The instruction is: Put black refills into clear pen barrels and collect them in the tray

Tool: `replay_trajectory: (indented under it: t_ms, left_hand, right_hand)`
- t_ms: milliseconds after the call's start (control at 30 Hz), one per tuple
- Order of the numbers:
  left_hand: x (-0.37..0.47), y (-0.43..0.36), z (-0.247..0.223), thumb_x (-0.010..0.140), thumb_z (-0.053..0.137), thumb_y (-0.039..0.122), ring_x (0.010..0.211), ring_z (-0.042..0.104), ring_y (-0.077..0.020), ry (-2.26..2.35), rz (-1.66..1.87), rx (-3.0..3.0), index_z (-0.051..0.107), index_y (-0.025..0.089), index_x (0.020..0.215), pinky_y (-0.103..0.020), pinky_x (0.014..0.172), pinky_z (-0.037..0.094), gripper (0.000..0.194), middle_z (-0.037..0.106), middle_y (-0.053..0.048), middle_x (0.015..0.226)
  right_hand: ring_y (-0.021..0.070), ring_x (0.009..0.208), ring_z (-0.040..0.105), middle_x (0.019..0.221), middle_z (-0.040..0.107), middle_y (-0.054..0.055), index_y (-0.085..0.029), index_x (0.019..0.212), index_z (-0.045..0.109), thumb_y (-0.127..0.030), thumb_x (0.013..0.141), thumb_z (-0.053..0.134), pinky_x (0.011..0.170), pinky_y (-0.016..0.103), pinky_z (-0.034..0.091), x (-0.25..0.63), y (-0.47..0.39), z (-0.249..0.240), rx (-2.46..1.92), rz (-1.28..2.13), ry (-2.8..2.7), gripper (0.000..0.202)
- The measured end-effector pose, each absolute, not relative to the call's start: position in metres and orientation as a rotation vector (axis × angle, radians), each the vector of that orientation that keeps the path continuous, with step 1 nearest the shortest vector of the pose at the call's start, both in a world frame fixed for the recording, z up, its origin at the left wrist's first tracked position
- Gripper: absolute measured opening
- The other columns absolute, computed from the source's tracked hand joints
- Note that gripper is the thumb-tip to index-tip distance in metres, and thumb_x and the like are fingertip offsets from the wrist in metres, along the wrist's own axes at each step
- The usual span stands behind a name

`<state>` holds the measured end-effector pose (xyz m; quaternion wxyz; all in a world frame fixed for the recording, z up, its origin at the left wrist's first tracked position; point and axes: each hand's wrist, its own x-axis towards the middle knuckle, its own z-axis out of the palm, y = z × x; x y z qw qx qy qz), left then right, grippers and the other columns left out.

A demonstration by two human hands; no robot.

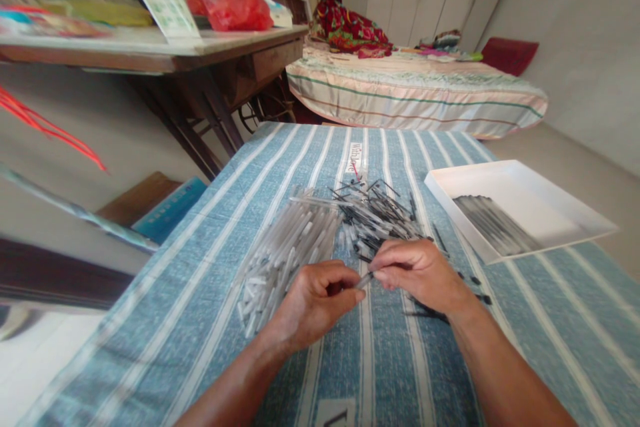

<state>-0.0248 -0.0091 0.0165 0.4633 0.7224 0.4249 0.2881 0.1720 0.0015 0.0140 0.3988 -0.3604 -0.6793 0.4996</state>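
Over the blue striped cloth, my left hand (pixel 323 297) pinches one end of a small translucent pen part (pixel 367 279). The fingertips of my right hand (pixel 417 273) close on its other end, so the hands nearly meet. A heap of clear, whitish tubes (pixel 295 247) lies just beyond and left of my left hand. Black and clear thin pieces (pixel 383 213) are piled past my right hand, and a few black bits lie beside its wrist. At the right, a white open box (pixel 550 207) holds a row of dark-cored pens (pixel 493 220).
The table's striped cloth (pixel 190 320) spreads under everything. At the upper left stands a desk (pixel 240 53) with a red plastic bag (pixel 237 5). Behind the table is a bed (pixel 415 90) with a red patterned blanket (pixel 350 27). A blue box (pixel 170 210) sits low at the left.
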Motion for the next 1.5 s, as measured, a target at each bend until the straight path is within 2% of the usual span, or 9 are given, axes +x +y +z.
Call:
replay_trajectory:
  t_ms: [367,600,867,1033,1200,1367,1500]
  left_hand:
    - [-0.024,-0.009,0.019,0.073,0.06,0.023,0.051,0.036,-0.0072,1.064,0.612,1.557,0.061,0.011,0.067,-0.02,0.047,0.027,0.014,0.043,0.004,0.055]
    - [-0.022,-0.01,0.02,0.071,0.059,0.021,0.051,0.035,-0.007,1.123,0.585,1.58,0.059,0.011,0.064,-0.02,0.047,0.026,0.012,0.041,0.005,0.054]
    - [-0.021,-0.011,0.021,0.07,0.058,0.016,0.05,0.034,-0.0061,1.137,0.577,1.638,0.055,0.013,0.06,-0.02,0.047,0.026,0.011,0.039,0.006,0.054]
    - [-0.02,-0.011,0.022,0.07,0.057,0.017,0.05,0.035,-0.0062,1.137,0.58,1.62,0.056,0.013,0.062,-0.019,0.047,0.026,0.009,0.04,0.006,0.054]
    - [-0.02,-0.011,0.022,0.069,0.058,0.016,0.05,0.035,-0.0061,1.126,0.57,1.64,0.053,0.014,0.059,-0.019,0.047,0.027,0.011,0.039,0.007,0.053]
    - [-0.021,-0.01,0.021,0.07,0.057,0.017,0.049,0.036,-0.0065,1.133,0.562,1.658,0.056,0.014,0.062,-0.019,0.047,0.027,0.009,0.04,0.007,0.053]
    - [-0.02,-0.011,0.021,0.069,0.058,0.017,0.05,0.035,-0.0066,1.137,0.56,1.672,0.052,0.015,0.058,-0.019,0.047,0.027,0.012,0.039,0.006,0.053]
  right_hand:
    - [0.0091,0.048,0.055,0.064,0.061,0.0,-0.015,0.081,0.07,-0.021,0.075,0.065,0.048,0.02,0.047,0.172,0.003,0.008,-0.997,1.343,-1.665,0.011]
    - [0.0097,0.048,0.055,0.057,0.059,-0.002,-0.014,0.075,0.068,-0.023,0.078,0.061,0.049,0.02,0.044,0.172,0.004,0.009,-1.102,1.356,-1.788,0.012]
    - [0.0088,0.044,0.048,0.047,0.05,-0.003,-0.015,0.057,0.055,-0.041,0.086,0.049,0.044,0.019,0.035,0.17,0.005,0.003,-1.237,1.354,-1.91,0.04]
    - [0.0095,0.053,0.051,0.058,0.054,-0.003,-0.015,0.074,0.06,-0.035,0.08,0.059,0.05,0.019,0.038,0.169,0.004,0.005,-1.155,1.317,-1.882,0.021]
    - [0.0085,0.044,0.047,0.047,0.049,-0.003,-0.015,0.054,0.052,-0.044,0.086,0.046,0.045,0.019,0.033,0.166,0.002,0.005,-1.261,1.281,-1.944,0.044]
    - [0.0087,0.049,0.048,0.052,0.051,-0.004,-0.016,0.059,0.055,-0.039,0.081,0.056,0.047,0.019,0.033,0.165,0.001,0.009,-1.217,1.235,-1.991,0.031]
    - [0.008,0.042,0.043,0.044,0.045,-0.004,-0.017,0.05,0.048,-0.047,0.087,0.044,0.044,0.02,0.031,0.166,0.001,0.009,-1.291,1.247,-1.953,0.048]
